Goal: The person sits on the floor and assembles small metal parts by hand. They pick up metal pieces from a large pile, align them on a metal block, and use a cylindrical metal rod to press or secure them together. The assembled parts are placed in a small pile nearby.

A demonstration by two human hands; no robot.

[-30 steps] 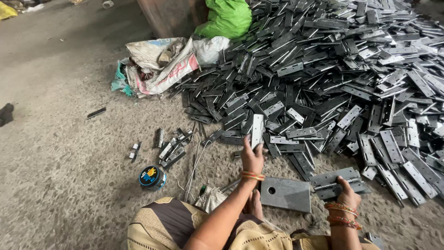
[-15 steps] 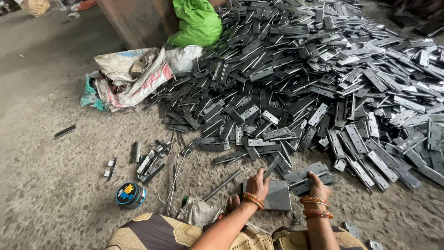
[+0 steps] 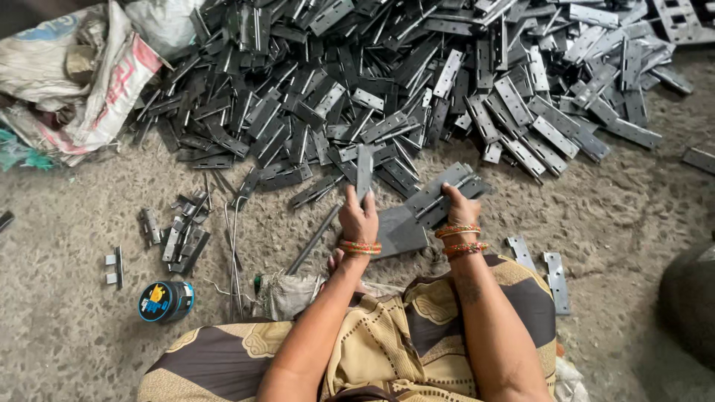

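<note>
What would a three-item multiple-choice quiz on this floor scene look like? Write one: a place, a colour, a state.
1. Where does the small round tin lie?
A. On the metal pile
B. On the floor to the person's left
C. In the right hand

2. What colour are the bangles on both wrists?
A. Orange
B. Blue
C. White

3. How does the left hand hold its metal strip?
A. Flat on the floor
B. Pointing away toward the pile
C. Bent double

Answers: 1 B, the tin sits on bare floor left of the knee. 2 A, both wrists show orange bands. 3 B, the strip sticks out past the fingers toward the hinge pile.
</note>
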